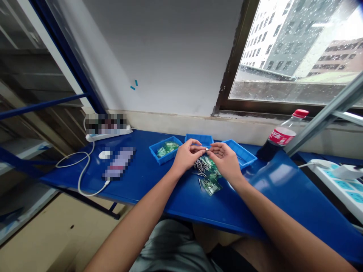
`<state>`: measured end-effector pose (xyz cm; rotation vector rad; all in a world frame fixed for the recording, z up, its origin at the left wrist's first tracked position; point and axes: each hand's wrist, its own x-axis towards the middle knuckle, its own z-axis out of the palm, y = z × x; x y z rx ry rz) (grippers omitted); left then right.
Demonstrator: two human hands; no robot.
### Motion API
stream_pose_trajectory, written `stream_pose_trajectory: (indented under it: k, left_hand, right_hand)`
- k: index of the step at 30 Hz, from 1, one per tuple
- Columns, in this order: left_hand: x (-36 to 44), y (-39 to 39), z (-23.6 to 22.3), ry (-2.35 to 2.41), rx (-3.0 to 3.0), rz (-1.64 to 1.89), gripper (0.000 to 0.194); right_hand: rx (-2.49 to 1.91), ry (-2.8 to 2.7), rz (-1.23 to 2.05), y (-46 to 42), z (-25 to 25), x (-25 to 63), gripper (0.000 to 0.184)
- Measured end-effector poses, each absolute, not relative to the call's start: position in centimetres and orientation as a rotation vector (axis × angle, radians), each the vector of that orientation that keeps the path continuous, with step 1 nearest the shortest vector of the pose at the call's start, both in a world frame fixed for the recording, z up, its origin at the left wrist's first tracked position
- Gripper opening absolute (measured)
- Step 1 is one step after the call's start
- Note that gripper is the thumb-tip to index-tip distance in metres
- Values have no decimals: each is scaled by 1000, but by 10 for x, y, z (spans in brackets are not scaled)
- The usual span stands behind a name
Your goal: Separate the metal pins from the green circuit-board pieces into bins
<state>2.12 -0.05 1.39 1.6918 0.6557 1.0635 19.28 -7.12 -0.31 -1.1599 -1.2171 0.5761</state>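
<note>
My left hand and my right hand meet over the middle of the blue table, fingertips closed together. Between them shows a small shiny metal piece, too small to name, pinched by both hands. Just below lies a pile of thin metal pins, perhaps screws or rivets. Small clear bags with green on them lie against the pile, partly behind my right hand. More green bags fill a blue tray to the left of my left hand.
Behind my hands stand a middle blue tray and a right blue tray. A cola bottle is at the back right, near a power strip. At left lie a phone and a white cable.
</note>
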Motion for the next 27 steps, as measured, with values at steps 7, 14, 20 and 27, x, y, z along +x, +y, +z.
stream_pose_trajectory:
  k: [7,14,20,27]
  left_hand:
    - [19,-3,17,669,1703,1146,27]
    - [22,2,12,559,1592,1140,30]
    - [22,10,14,614,1522,1361,35]
    - [17,19,16,753,1654,1447,10]
  right_hand:
    - [-1049,-1156,659,-77,2,185,54]
    - [-1086,-1161,664,-77,4,186,48]
    - [-1178,-1180,517,-77,7,190,39]
    - [-1211,-1244,497,-77,4,189,35]
